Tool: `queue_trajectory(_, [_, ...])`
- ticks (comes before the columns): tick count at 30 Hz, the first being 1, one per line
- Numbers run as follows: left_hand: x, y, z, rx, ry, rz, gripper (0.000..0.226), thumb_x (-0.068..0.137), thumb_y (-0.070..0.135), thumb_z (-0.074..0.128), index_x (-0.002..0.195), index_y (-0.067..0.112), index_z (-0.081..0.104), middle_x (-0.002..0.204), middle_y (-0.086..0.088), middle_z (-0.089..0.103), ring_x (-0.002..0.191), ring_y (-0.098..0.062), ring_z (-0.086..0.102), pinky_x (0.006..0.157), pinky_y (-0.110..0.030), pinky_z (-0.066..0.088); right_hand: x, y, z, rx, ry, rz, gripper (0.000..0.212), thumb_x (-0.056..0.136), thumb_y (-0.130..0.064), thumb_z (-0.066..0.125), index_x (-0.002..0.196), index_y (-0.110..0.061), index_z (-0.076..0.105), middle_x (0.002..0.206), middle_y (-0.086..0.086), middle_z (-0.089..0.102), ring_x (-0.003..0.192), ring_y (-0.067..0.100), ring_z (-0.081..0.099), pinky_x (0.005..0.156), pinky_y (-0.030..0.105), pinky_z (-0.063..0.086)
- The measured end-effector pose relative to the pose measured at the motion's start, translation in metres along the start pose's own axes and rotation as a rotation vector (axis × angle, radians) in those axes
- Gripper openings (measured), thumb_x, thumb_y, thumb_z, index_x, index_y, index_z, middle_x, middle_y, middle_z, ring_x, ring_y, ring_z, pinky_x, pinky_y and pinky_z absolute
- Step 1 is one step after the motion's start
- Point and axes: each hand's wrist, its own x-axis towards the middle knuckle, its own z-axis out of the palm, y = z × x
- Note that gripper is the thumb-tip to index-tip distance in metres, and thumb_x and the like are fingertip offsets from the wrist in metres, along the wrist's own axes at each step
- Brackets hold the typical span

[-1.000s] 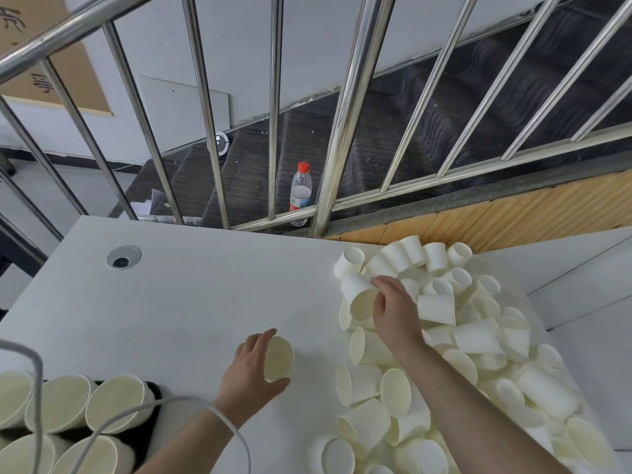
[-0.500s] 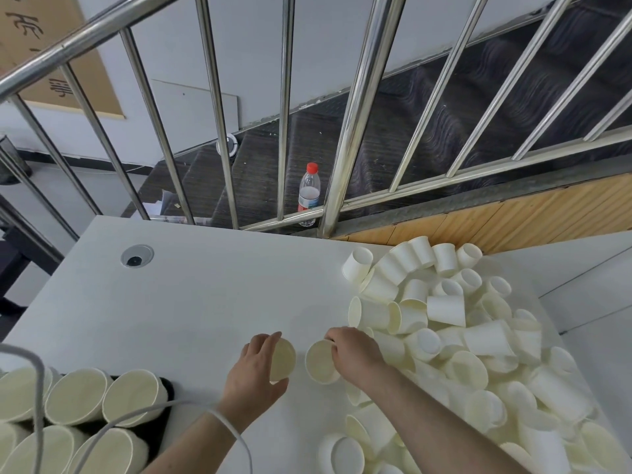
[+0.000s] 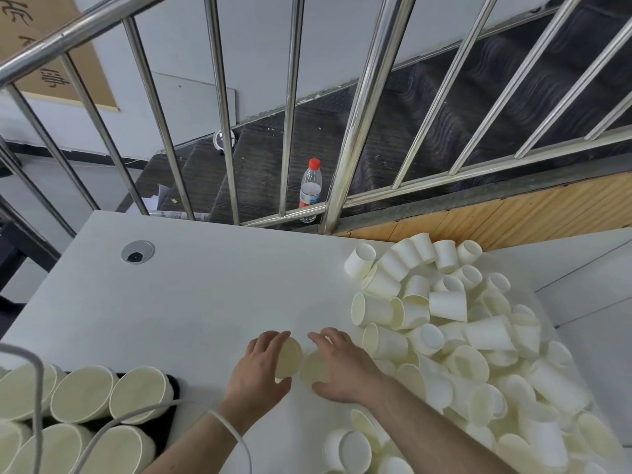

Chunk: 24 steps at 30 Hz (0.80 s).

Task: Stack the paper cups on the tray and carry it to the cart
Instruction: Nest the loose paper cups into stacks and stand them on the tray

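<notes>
1. Head view. The left hand (image 3: 258,371) grips a paper cup (image 3: 288,357), fingers curled over its top and thumb under it; the cup's mouth faces right.
2. The right hand (image 3: 345,366) grips a second cup (image 3: 314,369), fingers arched over it, mouth facing left. The rims of the two cups are touching or almost touching; which cannot be made out. Both are just above the white table (image 3: 191,302), near its middle front.
3. A loose pile of cups (image 3: 455,336) covers the right part of the table, most lying on their sides, some overlapping; it starts just beside the right hand and reaches the far and near edges.
4. A black tray (image 3: 172,391) sits at lower left, partly cut off by the frame edge; upright stacked cups (image 3: 82,393) stand on it in rows, open mouths up.
5. A round cable grommet (image 3: 137,252) is set in the table at far left.
6. Beyond the table stands a steel railing (image 3: 355,131), with dark stairs below; a plastic bottle (image 3: 310,188) with a red cap stands behind the bars.
</notes>
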Motion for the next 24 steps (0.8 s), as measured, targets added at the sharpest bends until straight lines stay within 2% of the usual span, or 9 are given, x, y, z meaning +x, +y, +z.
queue_trajectory(6, [-0.003, -0.002, -0.002, 0.012, -0.048, 0.024, 0.073, 0.080, 0.032, 0.062, 0.145, 0.028, 0.029, 0.140, 0.010, 0.035, 0.126, -0.014, 0.037, 0.082, -0.024, 0.050, -0.005, -0.006, 0.019, 0.020, -0.008, 0.040, 0.082, 0.082, -0.035, 0.068, 0.150, -0.024, 0.023, 0.150, 0.001, 0.022, 0.135, 0.023, 0.032, 0.101, 0.039, 0.043])
queue_trajectory(11, [-0.012, -0.009, -0.003, 0.019, -0.080, 0.023, 0.072, 0.080, 0.032, 0.062, 0.144, 0.029, 0.029, 0.140, 0.010, 0.034, 0.126, -0.014, 0.038, 0.083, -0.025, 0.050, -0.007, -0.019, 0.028, 0.112, 0.063, 0.107, 0.050, 0.093, -0.008, 0.047, 0.142, -0.019, 0.043, 0.143, 0.002, 0.040, 0.123, 0.025, 0.049, 0.101, 0.034, 0.041])
queue_trajectory(13, [-0.013, -0.010, -0.005, 0.022, -0.084, 0.025, 0.073, 0.080, 0.032, 0.062, 0.144, 0.029, 0.028, 0.140, 0.010, 0.033, 0.126, -0.014, 0.038, 0.083, -0.025, 0.050, -0.007, -0.020, 0.029, 0.130, 0.086, 0.147, 0.048, 0.091, -0.002, 0.042, 0.135, -0.019, 0.052, 0.135, 0.003, 0.048, 0.118, 0.026, 0.054, 0.099, 0.033, 0.042])
queue_trajectory(16, [-0.012, -0.012, -0.011, 0.031, -0.068, 0.028, 0.073, 0.080, 0.031, 0.061, 0.145, 0.030, 0.026, 0.141, 0.011, 0.032, 0.127, -0.014, 0.037, 0.085, -0.026, 0.050, -0.004, -0.017, 0.025, 0.116, 0.126, 0.195, 0.045, 0.089, -0.002, 0.041, 0.127, -0.020, 0.058, 0.126, 0.004, 0.054, 0.110, 0.029, 0.058, 0.095, 0.033, 0.044])
queue_trajectory(19, [-0.012, -0.015, -0.016, 0.034, -0.072, 0.018, 0.074, 0.081, 0.030, 0.061, 0.145, 0.029, 0.024, 0.142, 0.010, 0.031, 0.128, -0.014, 0.035, 0.088, -0.026, 0.049, -0.003, -0.018, 0.021, 0.143, 0.147, 0.232, 0.047, 0.092, -0.005, 0.039, 0.136, -0.019, 0.051, 0.135, 0.003, 0.050, 0.116, 0.027, 0.055, 0.098, 0.033, 0.043])
queue_trajectory(21, [-0.013, -0.018, -0.017, 0.038, -0.082, 0.009, 0.074, 0.082, 0.030, 0.060, 0.146, 0.029, 0.023, 0.142, 0.010, 0.030, 0.128, -0.015, 0.035, 0.089, -0.026, 0.049, -0.006, -0.023, 0.019, 0.141, 0.131, 0.222, 0.052, 0.093, -0.016, 0.041, 0.144, -0.018, 0.039, 0.144, 0.001, 0.041, 0.125, 0.025, 0.048, 0.101, 0.035, 0.041])
queue_trajectory(24, [-0.015, -0.021, -0.019, 0.023, -0.076, 0.009, 0.075, 0.081, 0.030, 0.061, 0.146, 0.028, 0.024, 0.142, 0.008, 0.031, 0.128, -0.016, 0.036, 0.089, -0.028, 0.049, -0.011, -0.032, 0.018, 0.070, 0.064, 0.169, 0.070, 0.087, -0.036, 0.050, 0.150, -0.023, 0.023, 0.151, -0.001, 0.027, 0.135, 0.023, 0.034, 0.104, 0.038, 0.039])
